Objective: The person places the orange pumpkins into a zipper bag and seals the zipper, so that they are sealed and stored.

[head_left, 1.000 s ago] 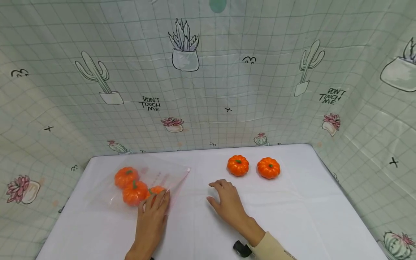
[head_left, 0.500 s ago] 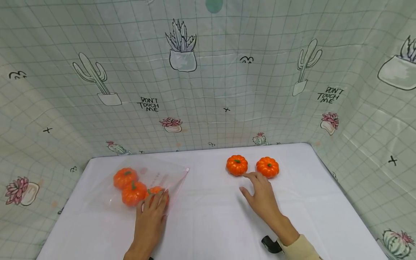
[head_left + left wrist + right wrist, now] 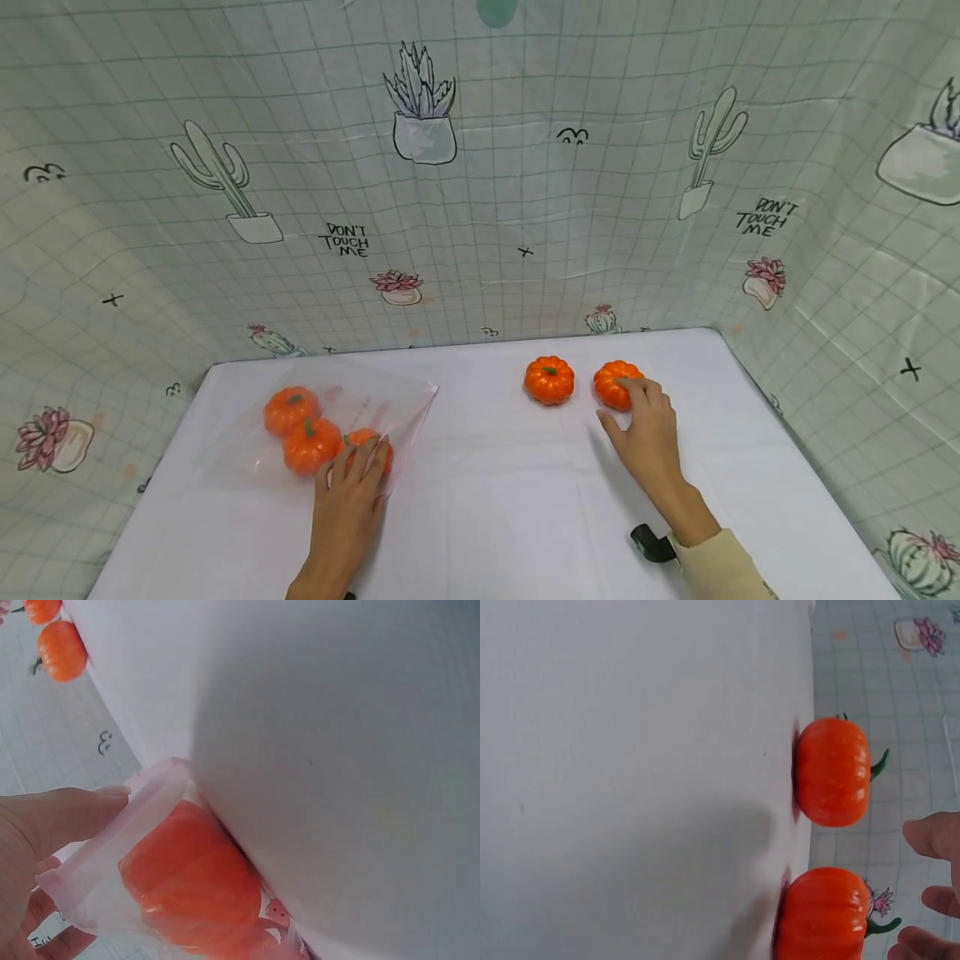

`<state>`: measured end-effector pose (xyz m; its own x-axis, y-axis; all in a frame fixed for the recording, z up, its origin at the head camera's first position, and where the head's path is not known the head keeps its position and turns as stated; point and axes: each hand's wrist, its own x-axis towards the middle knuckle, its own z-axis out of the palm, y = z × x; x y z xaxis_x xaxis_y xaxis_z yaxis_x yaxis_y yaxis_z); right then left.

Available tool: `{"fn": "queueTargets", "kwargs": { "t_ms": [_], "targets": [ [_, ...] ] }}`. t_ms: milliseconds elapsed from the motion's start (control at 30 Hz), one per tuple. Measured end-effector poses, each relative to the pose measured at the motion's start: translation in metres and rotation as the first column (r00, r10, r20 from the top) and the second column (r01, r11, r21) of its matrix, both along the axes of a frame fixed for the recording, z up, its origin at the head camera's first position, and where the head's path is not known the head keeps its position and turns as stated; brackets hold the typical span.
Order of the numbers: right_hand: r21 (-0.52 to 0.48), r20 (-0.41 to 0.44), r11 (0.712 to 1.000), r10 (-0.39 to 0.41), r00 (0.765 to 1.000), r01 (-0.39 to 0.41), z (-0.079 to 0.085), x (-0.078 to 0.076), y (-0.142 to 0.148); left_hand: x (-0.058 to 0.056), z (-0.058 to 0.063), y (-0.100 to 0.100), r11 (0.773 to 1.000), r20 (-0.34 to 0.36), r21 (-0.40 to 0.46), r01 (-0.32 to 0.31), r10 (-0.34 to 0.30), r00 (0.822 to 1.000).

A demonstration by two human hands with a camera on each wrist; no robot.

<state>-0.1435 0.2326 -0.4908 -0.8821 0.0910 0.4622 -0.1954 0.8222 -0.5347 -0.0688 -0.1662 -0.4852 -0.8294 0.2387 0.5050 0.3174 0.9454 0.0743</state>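
Observation:
My left hand (image 3: 348, 500) grips the mouth of a clear pinkish plastic bag (image 3: 375, 387) lying at the table's left. In the left wrist view the bag's rim (image 3: 161, 791) runs between thumb and fingers, with an orange toy pumpkin (image 3: 195, 877) just inside. Two more bagged pumpkins lie farther in, a rear one (image 3: 291, 408) and a middle one (image 3: 310, 448). My right hand (image 3: 648, 433) hovers with relaxed fingers at the right loose pumpkin (image 3: 611, 385). The right wrist view shows its fingertips apart from that pumpkin (image 3: 821, 915), close to the green stem.
Another loose pumpkin (image 3: 549, 381) stands left of the one by my right hand. A white cloth covers the table (image 3: 495, 517). Behind it and at both sides hangs a grid-patterned curtain (image 3: 480, 208) with cactus drawings. A black wrist device (image 3: 652, 543) sits by the right sleeve.
My right hand has moved rightward from mid-table, past the left loose pumpkin, to the right one. The left hand and the bag have stayed almost still.

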Motion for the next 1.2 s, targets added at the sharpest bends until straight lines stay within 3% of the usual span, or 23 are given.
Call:
{"fn": "queueTargets", "kwargs": {
  "t_ms": [233,600,1200],
  "targets": [
    [0.032,0.113,0.999,-0.043,0.993,0.04,-0.003,-0.009,0.017,0.0,0.0,-0.001,1.0,-0.004,0.003,-0.006,0.006,1.0],
    [0.056,0.283,0.998,-0.04,0.958,0.025,-0.004,-0.023,0.03,0.0,0.0,0.0,1.0,0.004,-0.003,-0.011,0.011,1.0],
    [0.041,0.3,0.998,-0.052,0.953,0.042,-0.01,-0.036,0.035,-0.001,-0.001,0.0,1.0,0.017,-0.023,-0.02,0.02,1.0]
  ]
}}
